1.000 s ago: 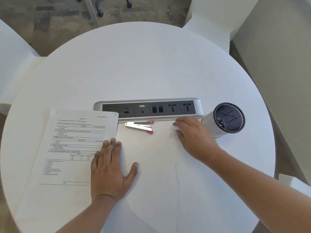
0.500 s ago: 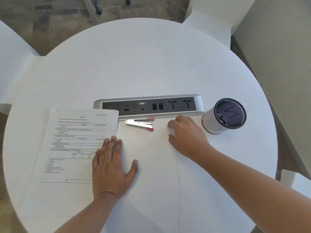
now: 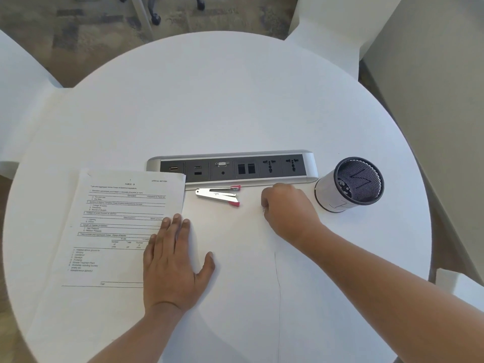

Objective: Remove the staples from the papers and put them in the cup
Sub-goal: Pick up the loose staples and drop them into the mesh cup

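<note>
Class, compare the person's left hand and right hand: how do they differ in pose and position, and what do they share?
The left hand lies flat with straight fingers; the right hand is curled. The left hand rests on the papers; the right hand sits nearer the cup. Both are palm down.

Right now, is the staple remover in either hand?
No, the staple remover lies on the table, clear of the left hand and right hand.
</note>
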A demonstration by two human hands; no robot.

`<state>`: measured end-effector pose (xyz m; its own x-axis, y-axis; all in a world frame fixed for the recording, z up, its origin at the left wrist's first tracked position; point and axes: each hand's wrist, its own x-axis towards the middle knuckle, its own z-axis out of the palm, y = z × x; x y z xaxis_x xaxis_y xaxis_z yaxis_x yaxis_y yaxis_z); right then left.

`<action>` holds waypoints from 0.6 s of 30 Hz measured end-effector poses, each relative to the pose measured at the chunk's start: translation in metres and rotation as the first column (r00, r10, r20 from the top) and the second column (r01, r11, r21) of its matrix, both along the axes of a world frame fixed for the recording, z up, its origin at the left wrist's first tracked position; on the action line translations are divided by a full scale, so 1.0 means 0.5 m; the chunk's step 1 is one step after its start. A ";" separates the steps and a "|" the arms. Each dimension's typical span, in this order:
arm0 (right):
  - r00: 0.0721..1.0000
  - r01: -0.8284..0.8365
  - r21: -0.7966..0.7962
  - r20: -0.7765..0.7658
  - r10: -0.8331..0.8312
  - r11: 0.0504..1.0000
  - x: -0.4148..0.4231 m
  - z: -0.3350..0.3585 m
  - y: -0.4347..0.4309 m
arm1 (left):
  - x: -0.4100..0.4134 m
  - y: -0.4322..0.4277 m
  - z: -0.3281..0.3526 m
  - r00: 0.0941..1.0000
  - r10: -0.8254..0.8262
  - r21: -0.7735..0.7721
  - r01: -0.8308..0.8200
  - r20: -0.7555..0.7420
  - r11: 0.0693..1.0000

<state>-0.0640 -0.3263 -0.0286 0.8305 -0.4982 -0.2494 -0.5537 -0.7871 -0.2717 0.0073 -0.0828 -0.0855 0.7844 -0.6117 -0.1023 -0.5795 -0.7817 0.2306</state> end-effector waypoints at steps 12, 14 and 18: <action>0.808 0.391 0.577 0.158 -0.568 0.717 -0.043 0.146 -0.046 | 0.001 0.005 0.000 1.000 -0.010 -0.018 0.010 -0.017 1.000; 0.762 0.401 0.633 0.171 -0.625 0.662 -0.061 0.181 -0.057 | 0.003 0.005 -0.001 1.000 -0.015 -0.024 0.014 -0.019 1.000; 0.647 0.456 0.644 0.234 -0.726 0.614 -0.108 0.231 -0.109 | 0.001 0.003 0.000 0.999 -0.022 -0.036 0.021 -0.024 0.999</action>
<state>-0.1180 -0.3809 0.0867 0.4623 -0.8314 -0.3085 -0.5514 0.0029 -0.8342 0.0079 -0.0815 -0.0857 0.7689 -0.6318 -0.0985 -0.5897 -0.7602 0.2725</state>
